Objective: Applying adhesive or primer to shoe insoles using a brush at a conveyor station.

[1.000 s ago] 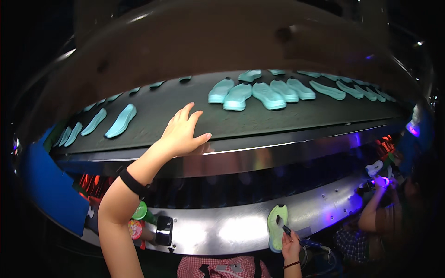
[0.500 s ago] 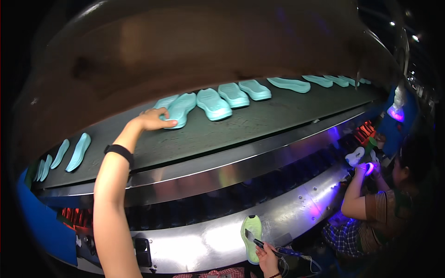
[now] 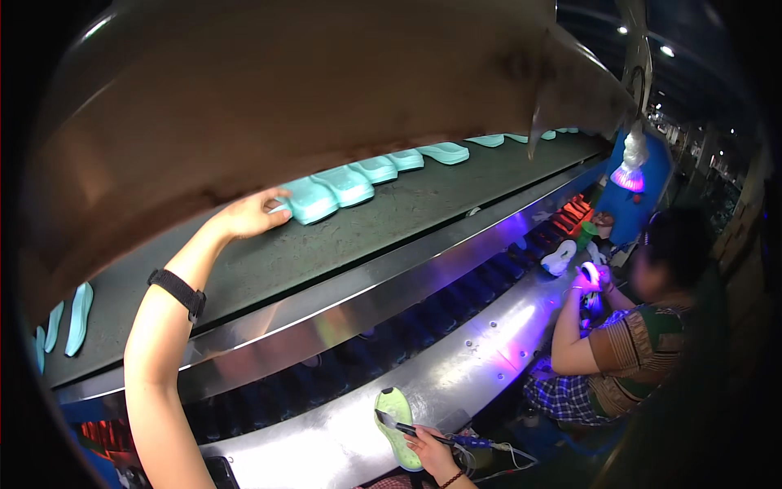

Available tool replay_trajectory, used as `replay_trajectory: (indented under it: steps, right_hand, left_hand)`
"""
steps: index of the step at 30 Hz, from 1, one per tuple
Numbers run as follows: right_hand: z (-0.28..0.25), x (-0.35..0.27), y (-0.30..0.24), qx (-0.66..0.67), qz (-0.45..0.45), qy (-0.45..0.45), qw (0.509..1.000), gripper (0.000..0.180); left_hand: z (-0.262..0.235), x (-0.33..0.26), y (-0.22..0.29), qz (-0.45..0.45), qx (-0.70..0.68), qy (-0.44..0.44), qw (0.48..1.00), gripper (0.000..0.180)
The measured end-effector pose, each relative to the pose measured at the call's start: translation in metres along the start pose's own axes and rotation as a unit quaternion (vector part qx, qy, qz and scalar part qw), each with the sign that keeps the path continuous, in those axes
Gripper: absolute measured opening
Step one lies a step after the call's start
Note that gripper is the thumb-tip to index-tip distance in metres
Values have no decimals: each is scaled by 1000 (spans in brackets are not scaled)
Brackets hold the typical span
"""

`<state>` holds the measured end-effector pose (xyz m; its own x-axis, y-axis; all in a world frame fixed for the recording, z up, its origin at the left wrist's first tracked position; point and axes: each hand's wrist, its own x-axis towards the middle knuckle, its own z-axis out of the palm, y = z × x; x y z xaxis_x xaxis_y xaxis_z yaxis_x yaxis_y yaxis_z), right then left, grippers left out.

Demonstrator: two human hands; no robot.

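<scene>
Currently, right hand [image 3: 427, 450] holds brush [image 3: 402, 427]; contents of green cup [image 3: 586, 234] unclear.

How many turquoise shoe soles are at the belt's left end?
3, all left of the left hand: the rightmost turquoise shoe sole, a middle one, and the leftmost one. More may be hidden.

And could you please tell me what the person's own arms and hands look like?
The left hand is ungloved, and its forearm shows no sleeve, only a wide black strap with a woven look. The right hand is ungloved too, its fingers uncovered, and is worn with a dark beaded bracelet.
</scene>
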<state>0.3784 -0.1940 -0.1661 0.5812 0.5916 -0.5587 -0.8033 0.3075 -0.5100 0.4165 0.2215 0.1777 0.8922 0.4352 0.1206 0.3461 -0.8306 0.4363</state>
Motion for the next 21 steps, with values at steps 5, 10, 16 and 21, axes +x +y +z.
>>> replay_trajectory:
  steps: [5, 10, 16, 21]
  right_hand:
    - [0, -5, -3, -4, -35, -8, 999, 21]
    - [-2, 7, 1, 20, -30, -23, 999, 25]
    - [4, 12, 11, 23, -42, -81, 996, 24]
    - [19, 12, 15, -9, -53, -62, 997, 26]
  left_hand:
    - [-10, -49, 41, -39, 318, -17, 947, 24]
    - [-29, -162, 20, 64, 236, 45, 968, 21]
    - [33, -314, -56, 60, -257, 501, 825, 34]
    - [107, -352, -68, -20, -552, 516, 655, 42]
